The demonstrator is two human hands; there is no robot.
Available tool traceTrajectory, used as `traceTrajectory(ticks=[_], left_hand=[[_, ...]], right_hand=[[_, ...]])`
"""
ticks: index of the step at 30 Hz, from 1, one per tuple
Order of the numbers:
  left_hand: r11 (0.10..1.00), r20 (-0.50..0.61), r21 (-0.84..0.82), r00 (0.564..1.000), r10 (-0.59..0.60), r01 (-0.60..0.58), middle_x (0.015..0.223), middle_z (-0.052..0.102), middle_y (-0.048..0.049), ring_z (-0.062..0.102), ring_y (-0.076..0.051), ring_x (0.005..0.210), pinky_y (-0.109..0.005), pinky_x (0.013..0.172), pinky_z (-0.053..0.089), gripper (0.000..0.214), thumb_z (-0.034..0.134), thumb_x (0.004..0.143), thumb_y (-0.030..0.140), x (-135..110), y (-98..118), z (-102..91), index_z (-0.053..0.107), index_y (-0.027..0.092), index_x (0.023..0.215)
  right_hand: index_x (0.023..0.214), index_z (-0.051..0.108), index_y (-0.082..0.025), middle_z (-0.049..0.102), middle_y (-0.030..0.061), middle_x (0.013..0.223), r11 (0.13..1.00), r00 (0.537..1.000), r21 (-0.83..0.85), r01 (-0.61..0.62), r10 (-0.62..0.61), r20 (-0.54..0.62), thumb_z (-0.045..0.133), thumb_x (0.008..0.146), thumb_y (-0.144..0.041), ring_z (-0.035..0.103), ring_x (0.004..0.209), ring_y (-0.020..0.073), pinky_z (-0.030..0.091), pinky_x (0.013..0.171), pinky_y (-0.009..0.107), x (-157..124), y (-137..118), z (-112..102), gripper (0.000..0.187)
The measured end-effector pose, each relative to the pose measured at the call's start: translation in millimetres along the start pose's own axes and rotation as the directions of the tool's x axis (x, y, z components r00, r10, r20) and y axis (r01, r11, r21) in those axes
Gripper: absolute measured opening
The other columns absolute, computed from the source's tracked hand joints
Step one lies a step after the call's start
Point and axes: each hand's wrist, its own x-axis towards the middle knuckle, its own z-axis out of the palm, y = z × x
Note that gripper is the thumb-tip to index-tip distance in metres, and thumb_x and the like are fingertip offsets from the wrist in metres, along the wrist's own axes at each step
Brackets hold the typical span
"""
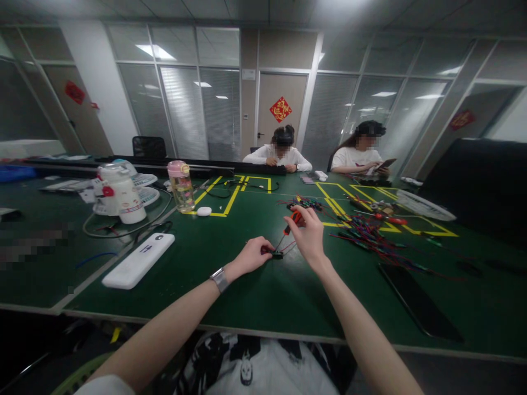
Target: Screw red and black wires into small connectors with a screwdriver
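Note:
My right hand [309, 233] is closed around the orange and black handle of a screwdriver [293, 219]. The thin shaft slants down and left to a small green terminal block [278, 254] on the table. Thumb and fingers of my left hand [256, 253] pinch the left end of that block, partly covering it. A thin red wire runs off from the block toward the right, under my right hand. Whether the screwdriver tip sits in a screw is too small to tell.
Wired parts lie in a pile [370, 236] to the right, near a black phone [418, 299]. At left are a white power bank [140, 260], a white bottle [125, 197] and a pink-lidded bottle [181, 189]. Two people sit across the green table [247, 307].

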Motion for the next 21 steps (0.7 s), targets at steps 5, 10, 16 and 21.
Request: traceTrajectory(ticks=[5, 10, 16, 21], left_hand=[[1.000, -0.010, 0.010, 1.000, 0.025, -0.024, 0.085, 0.064, -0.0039, 0.060, -0.015, 0.077, -0.026, 0.074, 0.048, 0.017, 0.064, 0.074, 0.014, 0, -3, 1.0, 0.072, 0.016, 0.088], [0.999, -0.012, 0.019, 0.999, 0.040, -0.040, 0.086, 0.065, -0.0038, 0.060, -0.016, 0.077, -0.026, 0.073, 0.047, 0.016, 0.063, 0.075, 0.016, 0, -5, 1.9, 0.072, 0.017, 0.089], [0.999, -0.012, 0.017, 0.999, 0.038, -0.038, 0.088, 0.065, -0.0045, 0.061, -0.016, 0.078, -0.027, 0.075, 0.048, 0.017, 0.062, 0.075, 0.016, -1, -4, 1.5, 0.072, 0.016, 0.089], [0.999, -0.003, 0.008, 0.999, 0.033, -0.033, 0.089, 0.066, -0.0054, 0.062, -0.017, 0.080, -0.027, 0.077, 0.049, 0.017, 0.062, 0.076, 0.019, -1, -3, 1.0, 0.072, 0.016, 0.089]], right_hand=[[0.098, 0.066, -0.018, 0.056, 0.0040, 0.082, 1.000, 1.000, -0.028, -0.006, 0.006, -0.022, 0.062, 0.083, -0.030, 0.054, 0.062, 0.0155, 0.048, 0.062, 0.031, 1, -1, -4, 0.019], [0.109, 0.062, -0.022, 0.060, 0.0065, 0.095, 0.976, 0.962, 0.207, 0.065, -0.116, 0.247, 0.057, 0.086, -0.024, 0.061, 0.081, 0.0187, 0.053, 0.067, 0.029, 5, 1, -13, 0.024], [0.114, 0.054, -0.023, 0.061, 0.0067, 0.104, 0.874, 0.915, 0.473, -0.109, -0.098, 0.391, 0.055, 0.087, -0.023, 0.065, 0.087, 0.0179, 0.056, 0.080, 0.035, 6, -4, -14, 0.027], [0.107, 0.060, -0.023, 0.063, 0.0065, 0.105, 0.841, 0.895, 0.516, -0.163, -0.094, 0.435, 0.062, 0.084, -0.026, 0.064, 0.093, 0.0187, 0.055, 0.082, 0.035, 6, -11, -15, 0.023]])
